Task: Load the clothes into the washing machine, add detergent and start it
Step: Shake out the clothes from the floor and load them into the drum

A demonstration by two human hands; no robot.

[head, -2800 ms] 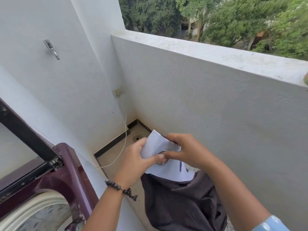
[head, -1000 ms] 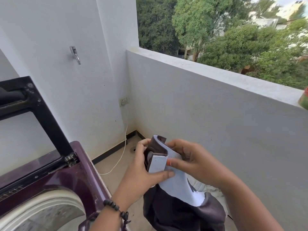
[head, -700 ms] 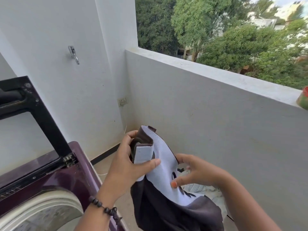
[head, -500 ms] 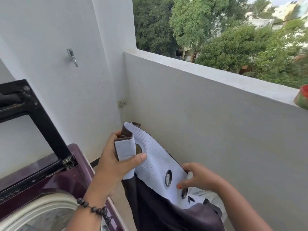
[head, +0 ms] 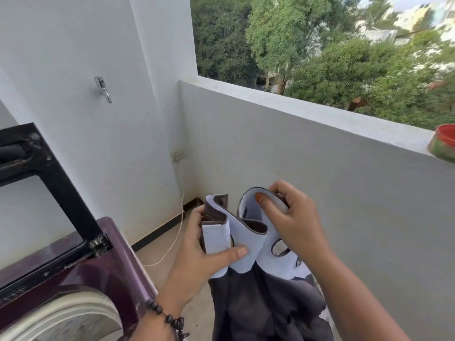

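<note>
Maroon and glossy, the top-loading washing machine (head: 81, 279) fills the lower left corner of the view, its black-framed lid (head: 37, 168) standing raised and the pale rim of the drum (head: 73, 313) open below. Just right of the machine's right edge, the left hand (head: 197, 252), a beaded bracelet (head: 167, 318) on its wrist, has fingers and thumb curled around a gathered stack of pleats at the top of a dark eyelet curtain (head: 258, 303). The curtain's white header band (head: 246, 239) arches between the two hands, and its dark cloth hangs down toward the balcony floor (head: 162, 269); where the hem ends is out of view. To the right, the right hand (head: 288, 222) pinches the next fold of the band between thumb and fingertips, beside a metal-ringed eyelet (head: 279, 247).

Nothing of the curtain is in the drum yet. The risk lies in the long hanging cloth: lifted across in one bundle, its tail may catch on the machine's corner or drape over the rim, and the lid would then shut on it. The gathered pleats may also slip from the left hand if more folds are added. A white cable (head: 177, 232) trails along the floor from a wall socket (head: 177, 155) in the far corner, and dragging cloth could snag it.
</note>
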